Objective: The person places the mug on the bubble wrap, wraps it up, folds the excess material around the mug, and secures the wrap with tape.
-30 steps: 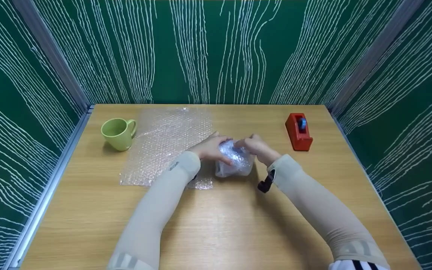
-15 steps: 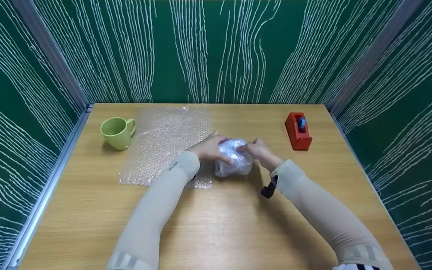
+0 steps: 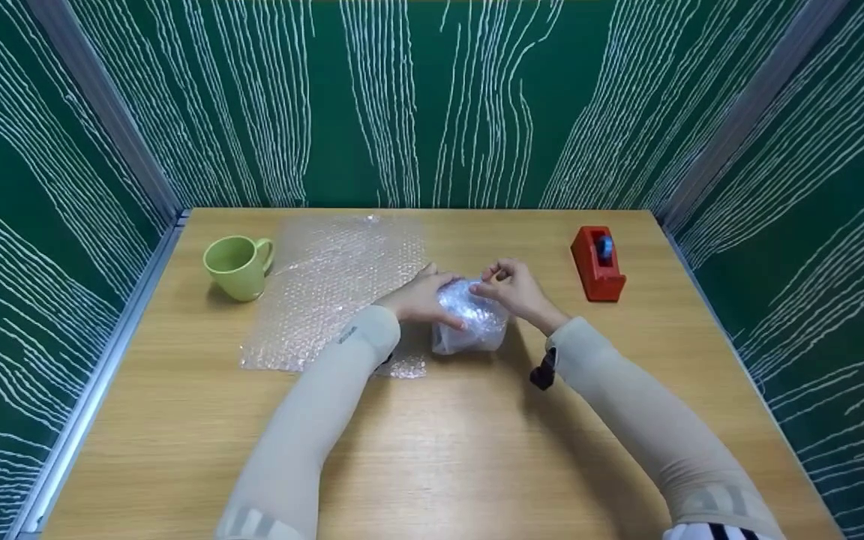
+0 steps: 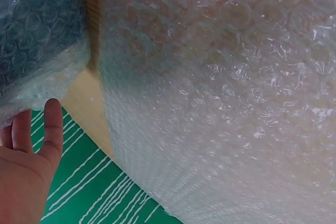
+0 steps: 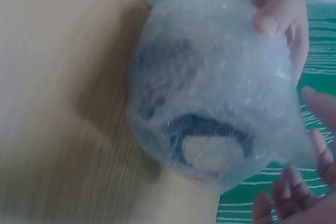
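A bubble-wrapped bundle point(image 3: 477, 326) stands on the table, with something dark blue showing through the wrap. In the right wrist view, the bundle point(image 5: 210, 87) has a dark ring with a pale round middle at its near end. My left hand point(image 3: 418, 298) grips its left side, thumb toward me and fingers at the far side. At the upper right of the bundle is my right hand point(image 3: 518, 291); its fingers are bent and apart in the right wrist view, close to the wrap's edge, with nothing clearly pinched.
A flat bubble wrap sheet point(image 3: 334, 277) lies left of the bundle, partly under my left forearm. A green mug point(image 3: 238, 270) stands at the sheet's left. To the right is a red tape dispenser point(image 3: 598, 266) with a blue roll. Green walls point(image 3: 432, 105) enclose the table.
My right hand first moved its fingertips over the bundle's top, then lifted slightly back and spread its fingers. The left hand and the bundle stay nearly in place.
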{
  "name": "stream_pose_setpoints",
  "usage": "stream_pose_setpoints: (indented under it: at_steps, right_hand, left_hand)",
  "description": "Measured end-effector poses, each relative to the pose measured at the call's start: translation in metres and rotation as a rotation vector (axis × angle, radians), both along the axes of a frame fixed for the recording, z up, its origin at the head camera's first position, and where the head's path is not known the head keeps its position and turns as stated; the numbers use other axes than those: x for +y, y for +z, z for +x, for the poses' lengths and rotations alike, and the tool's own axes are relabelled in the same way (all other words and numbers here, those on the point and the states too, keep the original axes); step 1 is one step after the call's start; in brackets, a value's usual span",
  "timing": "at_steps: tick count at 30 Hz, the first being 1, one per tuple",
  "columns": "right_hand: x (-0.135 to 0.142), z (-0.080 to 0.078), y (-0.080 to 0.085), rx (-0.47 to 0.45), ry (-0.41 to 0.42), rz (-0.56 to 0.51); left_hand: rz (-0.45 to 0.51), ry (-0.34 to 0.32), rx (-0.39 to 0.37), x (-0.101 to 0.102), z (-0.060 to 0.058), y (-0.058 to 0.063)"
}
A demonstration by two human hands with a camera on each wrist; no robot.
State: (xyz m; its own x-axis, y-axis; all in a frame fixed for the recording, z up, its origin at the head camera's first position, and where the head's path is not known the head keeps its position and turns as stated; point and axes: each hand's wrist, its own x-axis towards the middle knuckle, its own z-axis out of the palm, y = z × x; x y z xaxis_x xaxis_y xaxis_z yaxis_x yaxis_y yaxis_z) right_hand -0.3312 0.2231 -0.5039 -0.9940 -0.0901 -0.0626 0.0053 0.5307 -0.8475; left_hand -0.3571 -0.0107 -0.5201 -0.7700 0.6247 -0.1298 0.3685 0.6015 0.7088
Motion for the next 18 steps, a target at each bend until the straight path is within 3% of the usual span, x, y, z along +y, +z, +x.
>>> stream_pose_setpoints:
  at_steps: [3, 10, 18]
  right_hand:
    - [-0.001, -0.007, -0.001, 0.035, 0.023, -0.007]
    - [-0.006, -0.022, 0.000, -0.016, 0.008, 0.030]
    - [-0.009, -0.022, -0.001, -0.019, 0.015, 0.059]
  left_hand:
    - [0.000, 0.008, -0.011, 0.000, 0.001, -0.001]
    - [0.034, 0.013, -0.033, 0.001, 0.000, -0.003]
    - [0.040, 0.013, -0.032, -0.001, -0.002, -0.004]
